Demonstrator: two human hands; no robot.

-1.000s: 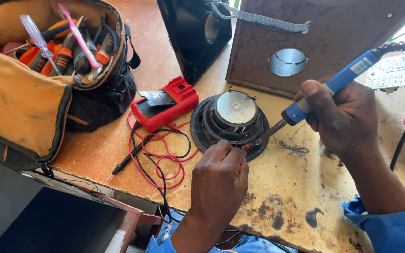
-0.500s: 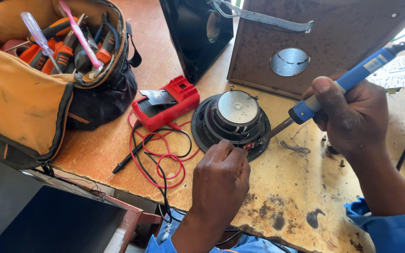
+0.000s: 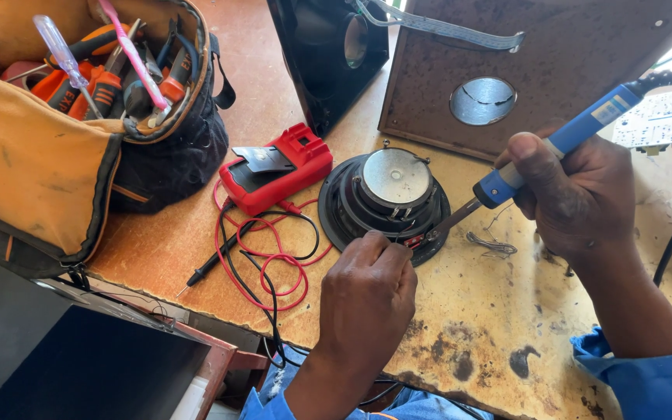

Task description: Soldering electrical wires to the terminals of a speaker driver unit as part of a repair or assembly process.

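Blue-handled soldering iron (image 3: 561,144) sits in the right hand (image 3: 577,198), fingers wrapped shut around its grip, the metal tip angled down and left to the near right rim of a black speaker driver (image 3: 389,201). That driver lies magnet-up on the stained wooden surface (image 3: 491,311), at the middle of the scene. The left hand (image 3: 367,299) rests at the driver's near edge, fingers curled closed and touching the rim beside the tip; whether they pinch anything I cannot tell. Just left of the driver lies a red multimeter (image 3: 274,167) with red and black leads (image 3: 262,257) looped toward the near edge. Far left stands an open orange tool bag (image 3: 48,171) full of screwdrivers. Behind the driver stands a brown speaker panel (image 3: 523,62).
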